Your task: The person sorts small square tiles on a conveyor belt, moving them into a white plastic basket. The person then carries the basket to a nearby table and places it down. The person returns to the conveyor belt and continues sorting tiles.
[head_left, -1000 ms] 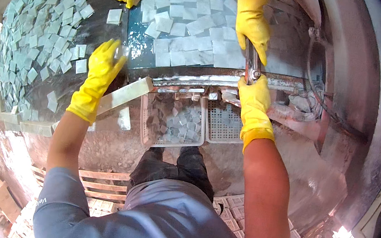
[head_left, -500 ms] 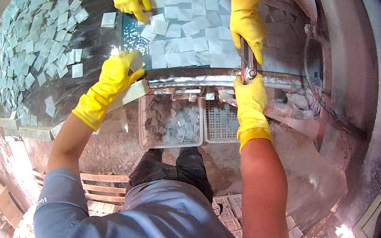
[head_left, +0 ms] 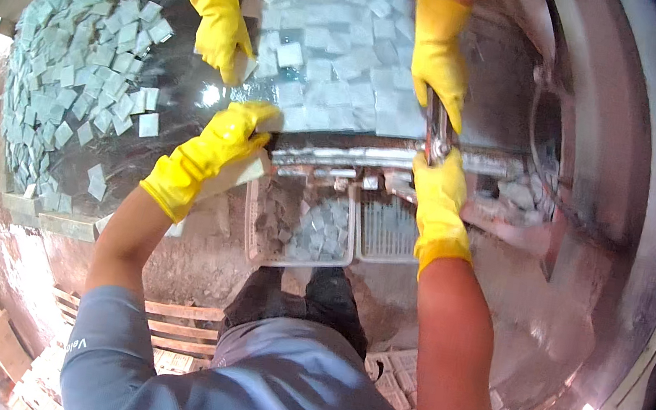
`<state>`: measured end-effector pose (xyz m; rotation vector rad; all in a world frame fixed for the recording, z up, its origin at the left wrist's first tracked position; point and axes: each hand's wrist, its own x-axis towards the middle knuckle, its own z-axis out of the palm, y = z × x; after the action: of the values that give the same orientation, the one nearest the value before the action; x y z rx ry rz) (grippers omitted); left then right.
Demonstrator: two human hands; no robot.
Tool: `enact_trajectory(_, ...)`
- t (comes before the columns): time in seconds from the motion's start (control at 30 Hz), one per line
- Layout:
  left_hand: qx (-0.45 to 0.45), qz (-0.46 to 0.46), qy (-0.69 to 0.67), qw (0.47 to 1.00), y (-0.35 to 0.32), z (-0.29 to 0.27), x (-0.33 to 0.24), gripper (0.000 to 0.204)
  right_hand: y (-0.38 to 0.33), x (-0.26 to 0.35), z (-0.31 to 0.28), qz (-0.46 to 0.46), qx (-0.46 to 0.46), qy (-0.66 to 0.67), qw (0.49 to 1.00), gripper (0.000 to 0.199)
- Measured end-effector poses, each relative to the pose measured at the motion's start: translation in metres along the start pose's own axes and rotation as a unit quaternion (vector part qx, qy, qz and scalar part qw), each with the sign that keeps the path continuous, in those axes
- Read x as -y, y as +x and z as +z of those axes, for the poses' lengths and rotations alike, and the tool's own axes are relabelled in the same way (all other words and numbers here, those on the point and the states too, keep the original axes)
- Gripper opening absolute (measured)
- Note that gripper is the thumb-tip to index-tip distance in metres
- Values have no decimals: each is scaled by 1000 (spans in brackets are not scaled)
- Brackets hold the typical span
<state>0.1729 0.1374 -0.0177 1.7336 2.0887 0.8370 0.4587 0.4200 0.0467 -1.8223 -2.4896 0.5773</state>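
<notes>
My left hand point(head_left: 223, 143), in a yellow rubber glove, is closed at the front edge of the work surface, with a pale stone tile point(head_left: 273, 120) pinched at its fingertips, partly hidden. My right hand point(head_left: 439, 200), gloved alike, is closed on a metal plier-like tool point(head_left: 438, 141) pointing away from me. The tool's far end meets a co-worker's gloved hand point(head_left: 440, 69); I cannot tell whether it is one tool or two. The co-worker's other gloved hand point(head_left: 225, 33) reaches down near my left fingers. Rows of flat tiles point(head_left: 332, 61) lie between the hands.
A large heap of loose square tiles point(head_left: 75, 82) covers the left of the dark wet surface. Below the front ledge hang a white basket of tile scraps point(head_left: 315, 233) and a second white basket point(head_left: 388, 231). At right are a hose point(head_left: 536, 143) and a wall point(head_left: 647, 168).
My left hand has moved right and slightly down with its tile. The co-worker's left-side hand has come down closer to it. My right hand keeps its hold, with the whole view shifted slightly.
</notes>
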Motion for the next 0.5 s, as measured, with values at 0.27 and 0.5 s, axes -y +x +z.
enact_trajectory(0.27, -258, -348, 304, 848, -120, -117, 109, 73, 2, -7, 5, -17, -13, 8, 1000, 55)
enact_trajectory(0.5, -173, -468, 346, 794, -90, -53, 113, 79, 0, -1, 0, 0, -7, 17, 1000, 48)
